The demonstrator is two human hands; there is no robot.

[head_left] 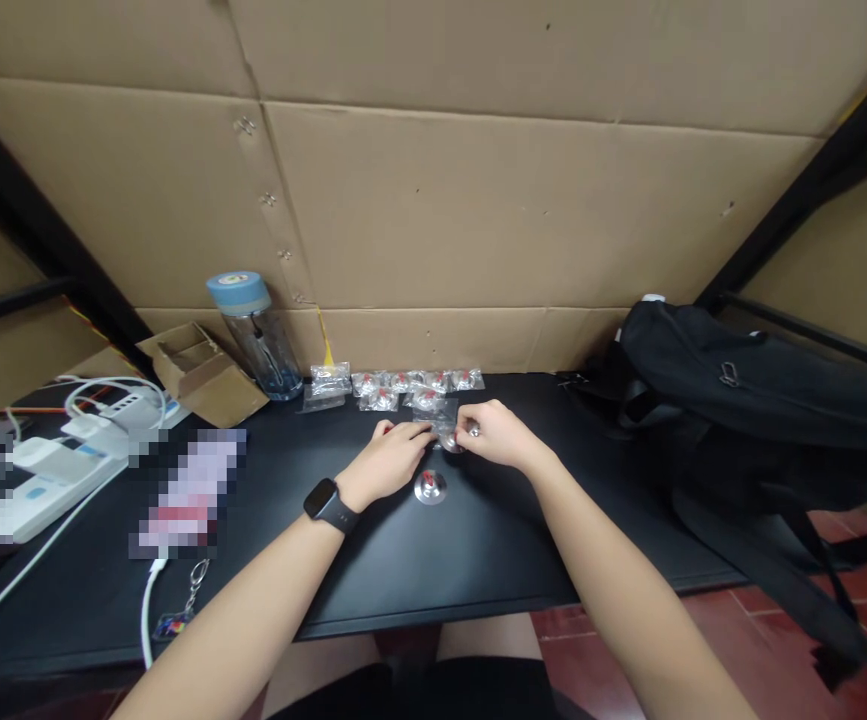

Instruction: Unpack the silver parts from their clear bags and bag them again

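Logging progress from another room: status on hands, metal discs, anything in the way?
Left hand at clear bag; right hand at metal disc, grip unclear. Second disc unbagged on table, nearer person. Bagged discs beyond, not blocking either hand.

Silver disc, red mark; black tabletop; blue lid; tan cardboard.

The left hand lies palm down, its fingers reaching toward the right hand, which is curled with the knuckles up and the fingertips drawn in close beside the left's. Behind the hands, the left forearm and the right forearm spread apart, with bare thighs below and between them
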